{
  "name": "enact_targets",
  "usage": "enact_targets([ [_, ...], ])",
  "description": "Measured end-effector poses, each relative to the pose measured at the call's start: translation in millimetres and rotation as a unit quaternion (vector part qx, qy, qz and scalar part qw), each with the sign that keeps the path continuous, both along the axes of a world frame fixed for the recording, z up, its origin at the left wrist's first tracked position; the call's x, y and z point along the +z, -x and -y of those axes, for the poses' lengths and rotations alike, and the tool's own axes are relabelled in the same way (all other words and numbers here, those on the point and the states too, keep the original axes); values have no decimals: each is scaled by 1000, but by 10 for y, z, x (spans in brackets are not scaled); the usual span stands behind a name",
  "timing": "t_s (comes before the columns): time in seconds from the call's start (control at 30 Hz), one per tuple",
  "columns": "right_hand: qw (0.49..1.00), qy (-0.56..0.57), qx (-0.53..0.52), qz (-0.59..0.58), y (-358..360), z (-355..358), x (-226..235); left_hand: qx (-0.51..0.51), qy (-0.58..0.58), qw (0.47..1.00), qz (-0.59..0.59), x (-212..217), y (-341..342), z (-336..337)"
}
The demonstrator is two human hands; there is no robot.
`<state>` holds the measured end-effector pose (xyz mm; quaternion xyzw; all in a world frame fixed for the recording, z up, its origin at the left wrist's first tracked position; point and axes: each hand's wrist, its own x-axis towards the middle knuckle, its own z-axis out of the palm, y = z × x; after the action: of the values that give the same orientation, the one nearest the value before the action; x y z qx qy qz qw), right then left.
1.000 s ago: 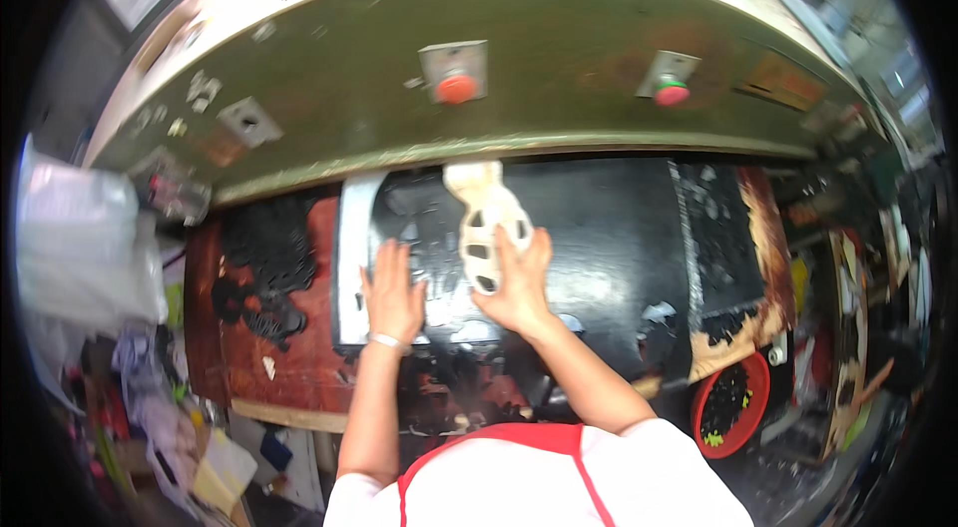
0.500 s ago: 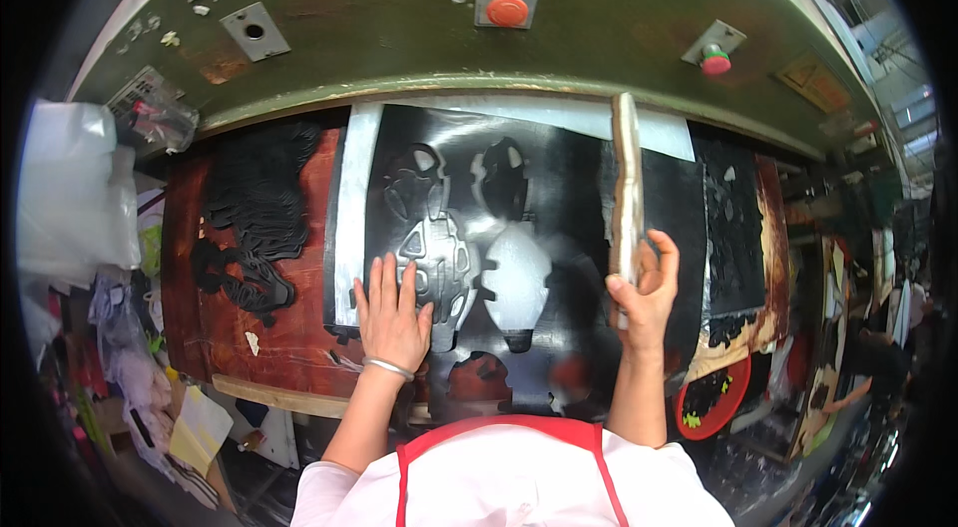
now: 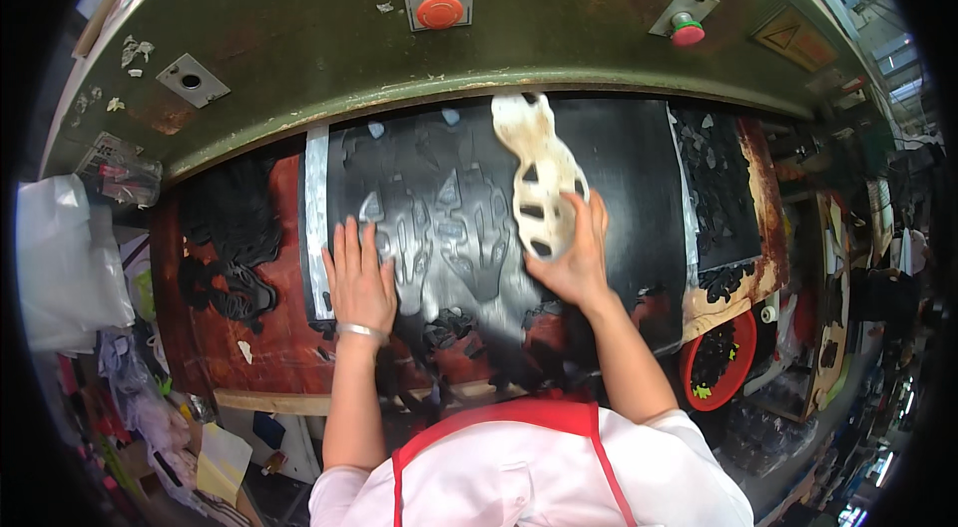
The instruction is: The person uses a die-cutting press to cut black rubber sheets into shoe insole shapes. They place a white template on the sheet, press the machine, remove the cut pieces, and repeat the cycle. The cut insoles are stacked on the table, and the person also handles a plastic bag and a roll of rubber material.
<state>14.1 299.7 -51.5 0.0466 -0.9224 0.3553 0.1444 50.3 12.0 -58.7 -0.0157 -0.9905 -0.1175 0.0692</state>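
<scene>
My left hand (image 3: 361,292) lies flat, fingers stretched, at the left side of a shiny black sheet (image 3: 629,168). Just right of it, shoe-sole shapes (image 3: 464,248) with inner openings are marked or cut into that sheet. My right hand (image 3: 574,258) grips the near end of a cream, sole-shaped cutting die (image 3: 544,163) with several holes, thumb on one side and fingers on the other. The die is over the middle of the sheet, its face showing; whether it touches the sheet I cannot tell. Dark scraps (image 3: 449,327) lie along the sheet's near edge.
A green machine beam (image 3: 329,38) with a red button (image 3: 439,10) spans the far side. Stacked black cut pieces (image 3: 235,218) sit on the red-brown board (image 3: 289,277) at left. At right are a holed black sheet (image 3: 714,188) and a red basin (image 3: 743,362) of scraps.
The die has turned from edge-on to face-showing and moved left over the sheet with my right hand. My left hand stays flat by the sheet's left side. The whole view has shifted.
</scene>
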Motion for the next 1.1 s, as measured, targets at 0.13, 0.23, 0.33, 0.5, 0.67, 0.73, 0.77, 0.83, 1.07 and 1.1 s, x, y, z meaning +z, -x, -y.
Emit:
enact_targets([
  [0.13,999,2,35,-10,778,33,-97,2,9,998,-67,-176,637,117],
  [0.23,997,-18,24,-64,1090,45,-113,5,-150,987,-50,-146,928,276],
  [0.33,996,27,-32,-82,1198,-236,91,15,-290,954,-74,-10,823,469],
  [0.5,940,-8,-222,-259,1855,-1026,709,239,-192,946,-108,-9,197,530],
  [0.67,948,-15,-215,-235,2240,-1032,717,270,-177,946,-37,-294,246,291],
  [0.73,942,-1,-216,-255,2242,-948,680,289,-194,937,-17,-309,409,305],
  [0.77,938,20,-229,-259,2242,-920,670,306,-167,937,6,-302,466,320],
  [0.83,937,20,-228,-263,2240,-929,659,297,-122,947,-22,-290,524,365],
  [1.07,961,-40,-241,-128,1372,-1551,181,256,-190,943,-96,-501,262,486],
  [1.1,948,-36,-295,-114,1120,-1691,55,260,-191,945,-51,-493,179,505],
])
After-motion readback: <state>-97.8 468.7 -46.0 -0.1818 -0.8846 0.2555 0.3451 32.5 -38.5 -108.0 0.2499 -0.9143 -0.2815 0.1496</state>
